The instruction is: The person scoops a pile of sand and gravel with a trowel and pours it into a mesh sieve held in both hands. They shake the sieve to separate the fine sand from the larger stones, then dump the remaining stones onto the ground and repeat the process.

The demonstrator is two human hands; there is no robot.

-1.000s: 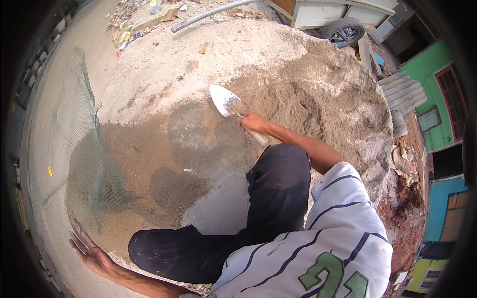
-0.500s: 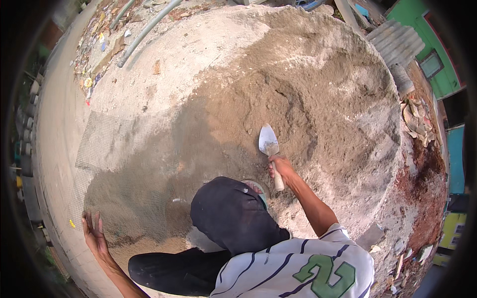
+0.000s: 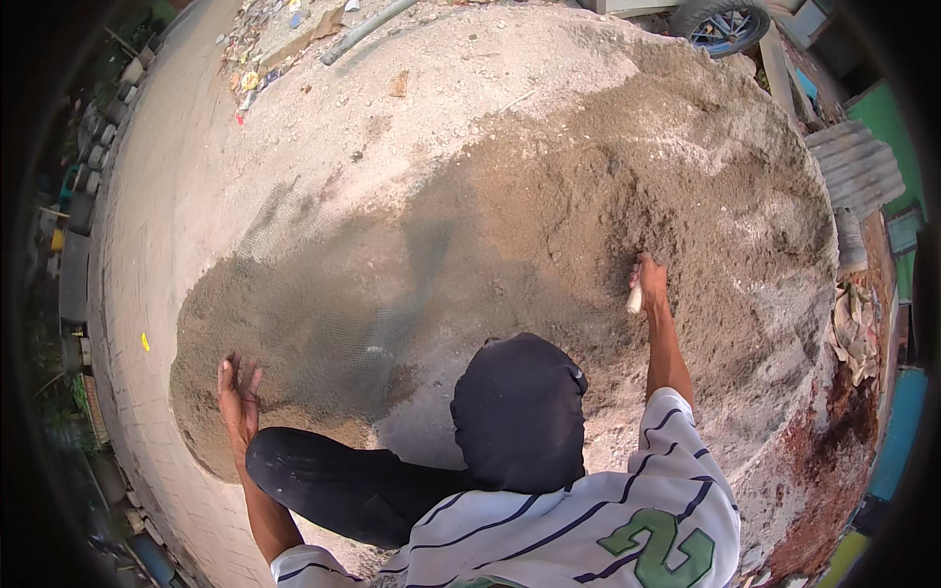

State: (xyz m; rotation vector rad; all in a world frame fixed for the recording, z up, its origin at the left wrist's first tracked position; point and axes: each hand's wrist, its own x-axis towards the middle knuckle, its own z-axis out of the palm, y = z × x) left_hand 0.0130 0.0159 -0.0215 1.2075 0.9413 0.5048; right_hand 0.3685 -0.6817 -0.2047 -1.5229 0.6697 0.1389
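My right hand [image 3: 649, 281] is wrapped round the pale handle of a trowel [image 3: 635, 300], out over the brown sand [image 3: 559, 196]. The trowel's blade is hidden behind the hand or in the sand. At the left, my left hand [image 3: 238, 394] is held with its fingers stretched and apart, beside the near edge of a wire mesh screen [image 3: 365, 338]. Whether its palm touches the mesh I cannot tell. Grey-brown sand shows through and around the mesh, whose far part is blurred.
My bent knee [image 3: 520, 412] and dark trouser leg are between my arms. A paved path [image 3: 137, 274] runs along the left. Beyond the sand are a grey pipe [image 3: 368, 31], litter, a wheel [image 3: 725, 24] and a corrugated sheet [image 3: 855, 169]. Reddish soil [image 3: 823, 470] borders the right.
My right hand has moved the trowel farther right over the sand, and its blade is no longer visible. The mesh has shifted and blurred. My view has also shifted.
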